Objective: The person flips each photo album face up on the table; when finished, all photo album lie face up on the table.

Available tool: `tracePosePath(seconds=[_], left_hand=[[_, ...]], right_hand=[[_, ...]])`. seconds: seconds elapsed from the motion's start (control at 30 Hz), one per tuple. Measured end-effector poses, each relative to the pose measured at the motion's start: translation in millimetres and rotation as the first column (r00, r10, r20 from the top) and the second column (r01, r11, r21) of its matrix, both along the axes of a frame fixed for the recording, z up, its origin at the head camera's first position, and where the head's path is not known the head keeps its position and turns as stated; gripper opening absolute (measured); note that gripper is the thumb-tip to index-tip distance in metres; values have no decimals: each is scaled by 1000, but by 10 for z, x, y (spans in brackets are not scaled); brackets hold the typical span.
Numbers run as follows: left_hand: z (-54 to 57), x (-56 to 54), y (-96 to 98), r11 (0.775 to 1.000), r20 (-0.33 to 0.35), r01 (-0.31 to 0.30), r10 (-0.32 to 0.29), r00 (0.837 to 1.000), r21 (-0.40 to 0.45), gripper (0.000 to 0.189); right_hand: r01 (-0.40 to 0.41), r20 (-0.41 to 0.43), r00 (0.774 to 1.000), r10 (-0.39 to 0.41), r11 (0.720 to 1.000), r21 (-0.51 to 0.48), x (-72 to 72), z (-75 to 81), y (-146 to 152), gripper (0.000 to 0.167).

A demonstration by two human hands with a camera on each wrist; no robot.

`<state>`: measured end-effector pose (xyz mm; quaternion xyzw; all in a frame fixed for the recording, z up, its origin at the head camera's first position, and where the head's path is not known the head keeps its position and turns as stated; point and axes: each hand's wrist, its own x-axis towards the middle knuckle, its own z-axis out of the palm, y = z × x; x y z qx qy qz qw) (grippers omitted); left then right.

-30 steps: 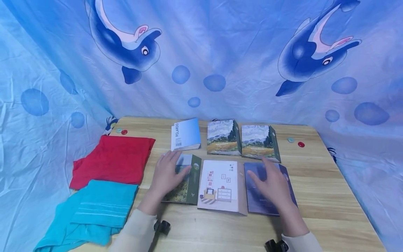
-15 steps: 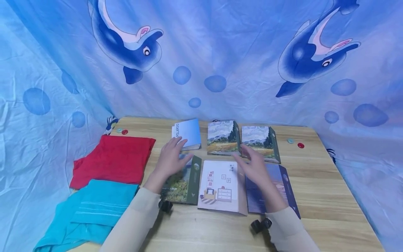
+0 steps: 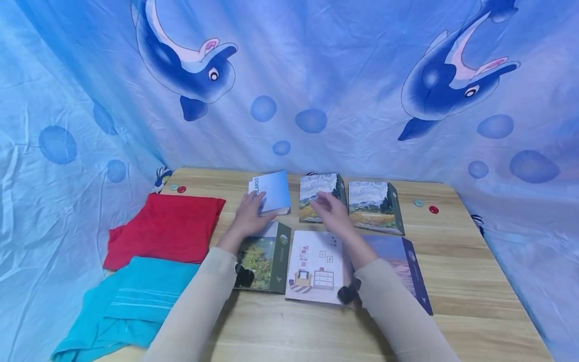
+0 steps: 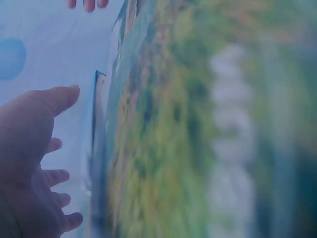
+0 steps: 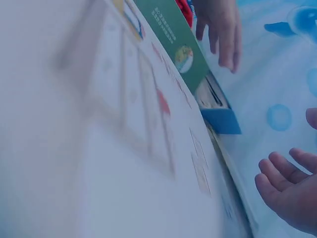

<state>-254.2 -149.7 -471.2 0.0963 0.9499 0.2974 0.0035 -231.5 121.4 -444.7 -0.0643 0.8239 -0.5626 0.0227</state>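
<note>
My left hand (image 3: pixel 246 217) reaches to the near left corner of a blue photo album (image 3: pixel 276 190) marked POLAROID, fingers spread and overlapping its edge. Over the near part of a landscape-painting album (image 3: pixel 312 187) hovers my right hand (image 3: pixel 333 213), its fingers bent loosely with nothing between them. The right wrist view shows that same hand (image 5: pixel 292 191) palm up to the camera, fingers apart, and the left hand (image 5: pixel 220 32) beyond the albums. Under my forearms lie a green-spined album (image 3: pixel 259 256), a white album with a room drawing (image 3: pixel 312 256) and a purple album (image 3: pixel 400 259), partly hidden by the right sleeve.
A second landscape album (image 3: pixel 371 206) stands at the back right. Folded red cloth (image 3: pixel 169 226) and turquoise cloth (image 3: pixel 149 294) lie on the left. Small buttons sit near both back corners, among them a red button (image 3: pixel 433 209). A dolphin-print curtain (image 3: pixel 312 65) surrounds the wooden table (image 3: pixel 461 281).
My left hand has moved forward from the green-spined album to the blue one. My right hand has swung left and forward, from the purple album to over the middle landscape album.
</note>
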Motion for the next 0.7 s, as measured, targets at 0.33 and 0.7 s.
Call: tracePosePath(seconds=[0.33, 0.7], left_hand=[[-124, -82, 17, 988, 132, -83, 66, 989, 132, 93], [-145, -121, 14, 988, 95, -94, 82, 992, 123, 74]], right_hand=[[-66, 77, 995, 67, 998, -10, -238, -212, -516, 55], [-47, 121, 991, 54, 997, -59, -255, -376, -769, 68]])
